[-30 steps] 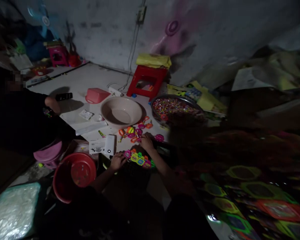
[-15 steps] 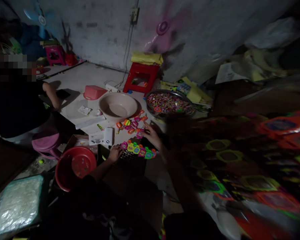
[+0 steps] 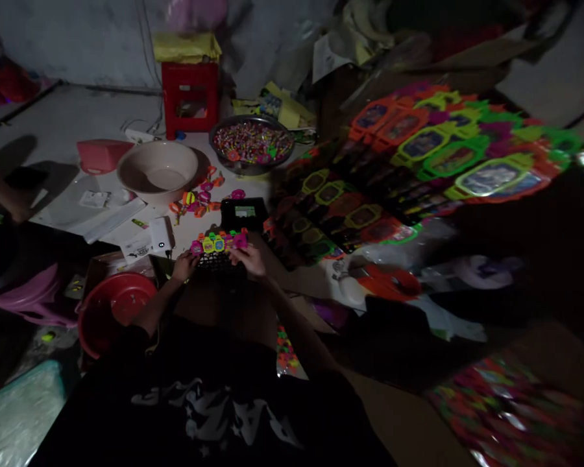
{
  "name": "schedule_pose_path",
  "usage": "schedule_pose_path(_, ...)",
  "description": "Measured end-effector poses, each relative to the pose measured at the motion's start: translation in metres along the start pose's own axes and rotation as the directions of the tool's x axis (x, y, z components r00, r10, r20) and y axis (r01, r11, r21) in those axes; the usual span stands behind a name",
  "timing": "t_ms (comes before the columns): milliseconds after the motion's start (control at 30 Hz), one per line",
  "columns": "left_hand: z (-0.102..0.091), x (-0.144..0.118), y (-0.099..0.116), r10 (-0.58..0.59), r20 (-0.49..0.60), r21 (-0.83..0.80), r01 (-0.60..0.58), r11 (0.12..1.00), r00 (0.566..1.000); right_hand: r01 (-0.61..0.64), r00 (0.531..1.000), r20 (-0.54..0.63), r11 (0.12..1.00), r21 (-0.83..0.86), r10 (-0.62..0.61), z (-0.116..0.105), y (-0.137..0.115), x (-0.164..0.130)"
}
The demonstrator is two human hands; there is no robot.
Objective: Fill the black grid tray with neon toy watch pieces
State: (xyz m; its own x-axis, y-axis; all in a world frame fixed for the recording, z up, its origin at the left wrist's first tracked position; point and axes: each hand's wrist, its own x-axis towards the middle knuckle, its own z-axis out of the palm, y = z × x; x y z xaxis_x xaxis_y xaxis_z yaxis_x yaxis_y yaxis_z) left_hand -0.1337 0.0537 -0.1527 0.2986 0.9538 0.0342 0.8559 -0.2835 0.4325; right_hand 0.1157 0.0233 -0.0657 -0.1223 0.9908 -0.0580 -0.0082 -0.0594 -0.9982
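Note:
My left hand (image 3: 185, 264) rests at the left end of a row of bright toy watches (image 3: 219, 242) that sits on a dark grid tray (image 3: 217, 261). At the tray's right end is my right hand (image 3: 249, 258), its fingers curled by a pink watch. Whether either hand grips a piece is too dark to tell. Loose orange and pink watch parts (image 3: 197, 200) lie just beyond the tray. A black box (image 3: 244, 212) stands behind the row.
A beige basin (image 3: 158, 170), a metal bowl of coloured pieces (image 3: 252, 141), a red stool (image 3: 189, 90) and a red bucket (image 3: 113, 306) surround the spot. Sheets of packed toy watches (image 3: 448, 146) pile up at right. Another person's arm (image 3: 2, 194) reaches in at left.
My right hand has drawn back from the loose parts to the right end of the watch row. My head has turned right and down, so the packed sheets fill more of the view.

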Motion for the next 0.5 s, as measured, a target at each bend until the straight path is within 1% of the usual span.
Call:
schedule_pose_path(67,0.004,0.002,0.006,0.021,0.021,0.004,-0.021,1.0,1.0,0.05,0.997,-0.059,0.993,-0.109,-0.056,0.011,0.018,-0.009)
schedule_pose_path(133,0.008,0.004,0.012,0.035,0.038,0.005,-0.036,0.999,0.999,0.077,0.991,-0.09,0.977,-0.199,-0.096,0.023,0.036,-0.015)
schedule_pose_path(167,0.01,0.005,0.015,0.04,0.045,0.004,-0.04,0.999,0.998,0.057,0.991,-0.102,0.969,-0.239,-0.083,0.028,0.044,-0.016)
schedule_pose_path(233,0.012,0.006,0.02,0.041,0.054,0.0,-0.041,0.999,0.998,-0.033,0.99,-0.143,0.954,-0.299,-0.011,0.037,0.061,-0.019)
schedule_pose_path(300,0.013,0.007,0.024,0.038,0.059,-0.005,-0.038,0.999,0.998,-0.101,0.983,-0.177,0.944,-0.315,0.047,0.044,0.073,-0.02)
schedule_pose_path(400,0.011,0.005,0.026,0.037,0.066,-0.018,-0.036,0.999,0.997,-0.087,0.983,-0.181,0.957,-0.278,0.037,0.049,0.083,-0.021)
schedule_pose_path(500,0.011,0.004,0.027,0.034,0.066,-0.032,-0.032,0.999,0.997,-0.089,0.987,-0.156,0.955,-0.283,0.045,0.05,0.084,-0.022)
